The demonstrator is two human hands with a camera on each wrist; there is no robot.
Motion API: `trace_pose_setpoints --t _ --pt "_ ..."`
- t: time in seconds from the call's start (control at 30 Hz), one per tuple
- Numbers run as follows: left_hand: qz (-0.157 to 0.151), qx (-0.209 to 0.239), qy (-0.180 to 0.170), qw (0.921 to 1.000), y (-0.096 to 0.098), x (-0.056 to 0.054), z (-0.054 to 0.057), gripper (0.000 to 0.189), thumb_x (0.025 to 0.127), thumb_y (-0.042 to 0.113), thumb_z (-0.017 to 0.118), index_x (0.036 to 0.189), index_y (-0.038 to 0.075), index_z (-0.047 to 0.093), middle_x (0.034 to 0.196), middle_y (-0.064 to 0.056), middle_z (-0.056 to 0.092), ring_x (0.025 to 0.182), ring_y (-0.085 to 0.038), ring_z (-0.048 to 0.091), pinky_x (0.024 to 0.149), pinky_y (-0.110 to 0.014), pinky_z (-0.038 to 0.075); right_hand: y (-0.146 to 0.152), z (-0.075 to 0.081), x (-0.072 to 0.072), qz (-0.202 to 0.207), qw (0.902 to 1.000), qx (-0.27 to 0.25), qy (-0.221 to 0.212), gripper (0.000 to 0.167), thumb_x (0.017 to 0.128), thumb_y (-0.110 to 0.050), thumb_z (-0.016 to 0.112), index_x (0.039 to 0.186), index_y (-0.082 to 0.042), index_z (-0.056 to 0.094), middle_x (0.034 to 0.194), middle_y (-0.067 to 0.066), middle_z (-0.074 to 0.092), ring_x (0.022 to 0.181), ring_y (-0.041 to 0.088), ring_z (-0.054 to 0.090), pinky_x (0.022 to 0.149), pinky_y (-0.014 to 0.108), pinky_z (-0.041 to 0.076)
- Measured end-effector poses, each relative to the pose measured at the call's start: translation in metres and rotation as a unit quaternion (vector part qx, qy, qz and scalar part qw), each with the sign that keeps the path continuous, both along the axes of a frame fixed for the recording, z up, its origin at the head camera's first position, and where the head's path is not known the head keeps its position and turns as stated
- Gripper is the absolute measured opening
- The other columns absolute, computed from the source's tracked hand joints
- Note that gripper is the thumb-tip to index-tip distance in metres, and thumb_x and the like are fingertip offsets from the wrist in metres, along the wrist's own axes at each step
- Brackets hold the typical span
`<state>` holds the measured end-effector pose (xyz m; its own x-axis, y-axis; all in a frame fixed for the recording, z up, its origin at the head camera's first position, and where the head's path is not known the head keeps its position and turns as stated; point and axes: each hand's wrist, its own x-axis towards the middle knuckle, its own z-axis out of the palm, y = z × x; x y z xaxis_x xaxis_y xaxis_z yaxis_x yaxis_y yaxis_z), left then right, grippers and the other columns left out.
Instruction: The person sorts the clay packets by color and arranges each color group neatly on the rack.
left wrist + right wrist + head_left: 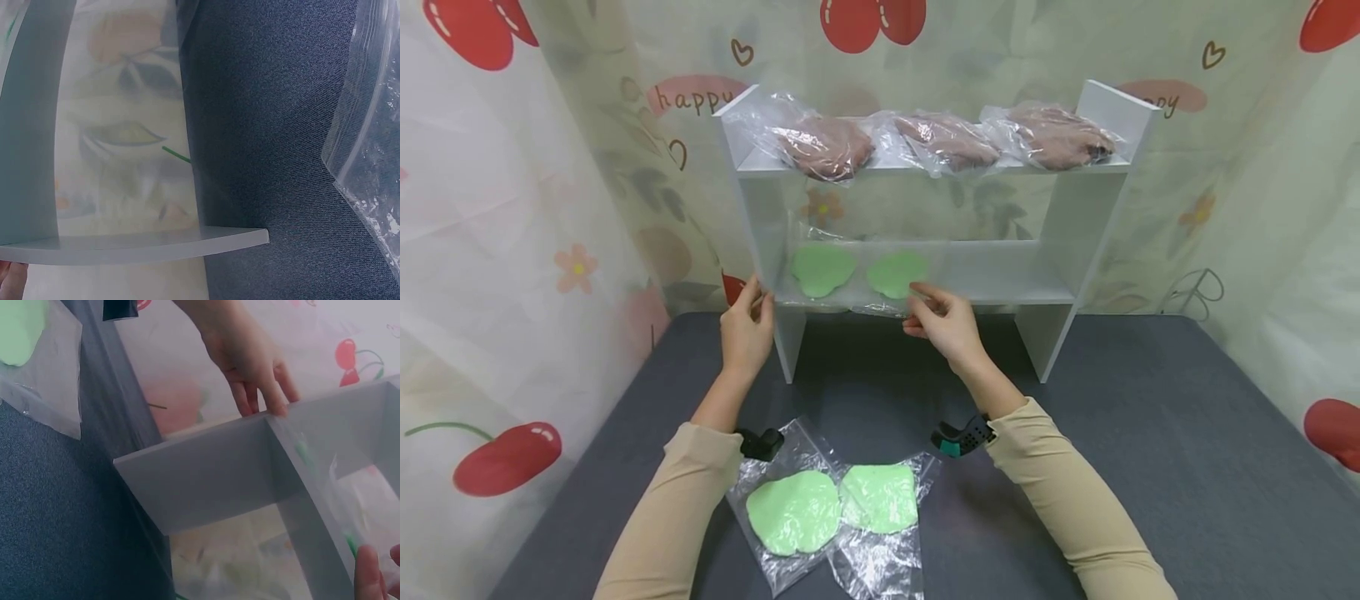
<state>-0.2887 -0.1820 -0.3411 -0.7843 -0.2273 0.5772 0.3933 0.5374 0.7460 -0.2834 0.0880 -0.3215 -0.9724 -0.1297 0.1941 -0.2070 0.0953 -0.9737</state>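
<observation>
A white shelf unit (1000,287) stands on the table. My left hand (747,337) holds the front edge of its left side panel, thumb and fingers on either side; in the right wrist view these fingers (275,400) show at the panel edge. On the middle board lie two clear bags with flat green pieces, a left piece (822,269) and a right piece (897,273). My right hand (951,329) touches the right bag at its near right side, thumb and index finger slightly apart. Part of this hand (370,578) shows beside the board in the right wrist view.
Three clear bags with brownish-pink contents lie on the top board: left (831,150), middle (951,142) and right (1056,137). Two more bagged green pieces, one left (793,512) and one right (880,497), lie on the dark table (1150,433) in front. A patterned curtain (685,225) hangs behind.
</observation>
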Motion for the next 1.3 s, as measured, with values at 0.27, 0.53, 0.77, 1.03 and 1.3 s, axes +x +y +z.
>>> trace_pose_setpoints --t 0.27,0.53,0.77,1.03,1.3 --pt "0.006 -0.003 -0.007 0.9999 0.0 0.0 -0.001 0.044 0.095 0.008 0.052 0.138 0.009 0.047 0.128 -0.02 0.057 0.109 -0.035 0.062 0.087 -0.045 0.054 0.005 -0.001 0.0 0.021 0.9991 0.031 -0.02 0.044 0.096 -0.026 0.052 0.138 -0.014 0.047 0.091 0.007 0.058 0.069 0.01 0.065 0.074 0.029 0.059" --pt "0.007 -0.002 -0.01 0.9999 0.001 0.001 0.0 0.044 0.094 0.008 0.052 0.138 0.009 0.047 0.128 -0.019 0.058 0.11 -0.035 0.061 0.088 -0.045 0.053 0.018 -0.005 0.006 0.037 0.9978 0.053 -0.016 0.05 0.094 -0.033 0.055 0.141 -0.024 0.041 0.111 0.02 0.058 0.073 0.013 0.065 0.077 0.031 0.058" --pt "0.004 0.004 -0.013 0.9999 0.001 0.002 0.0 0.045 0.094 0.007 0.052 0.139 0.009 0.046 0.128 -0.02 0.057 0.11 -0.035 0.062 0.088 -0.045 0.053 0.032 -0.008 0.019 0.0 0.9984 0.057 -0.005 0.05 0.094 -0.026 0.056 0.141 -0.024 0.04 0.108 0.015 0.061 0.075 0.014 0.066 0.074 0.03 0.059" --pt "0.001 0.001 -0.011 0.9999 0.001 0.001 0.0 0.045 0.095 0.007 0.052 0.139 0.01 0.046 0.129 -0.02 0.057 0.111 -0.035 0.061 0.088 -0.045 0.053 0.049 -0.022 0.032 0.004 0.997 0.076 0.011 0.043 0.092 -0.026 0.058 0.13 -0.008 0.048 0.095 0.003 0.063 0.076 0.021 0.066 0.07 0.027 0.058" --pt "-0.004 0.004 -0.013 0.9999 0.001 0.002 0.001 0.045 0.095 0.007 0.051 0.139 0.009 0.045 0.127 -0.022 0.058 0.112 -0.035 0.06 0.09 -0.045 0.052 0.053 -0.034 0.042 0.066 0.9899 0.125 -0.008 0.039 0.093 -0.023 0.058 0.127 -0.006 0.051 0.102 0.013 0.061 0.087 0.021 0.066 0.08 0.033 0.057"
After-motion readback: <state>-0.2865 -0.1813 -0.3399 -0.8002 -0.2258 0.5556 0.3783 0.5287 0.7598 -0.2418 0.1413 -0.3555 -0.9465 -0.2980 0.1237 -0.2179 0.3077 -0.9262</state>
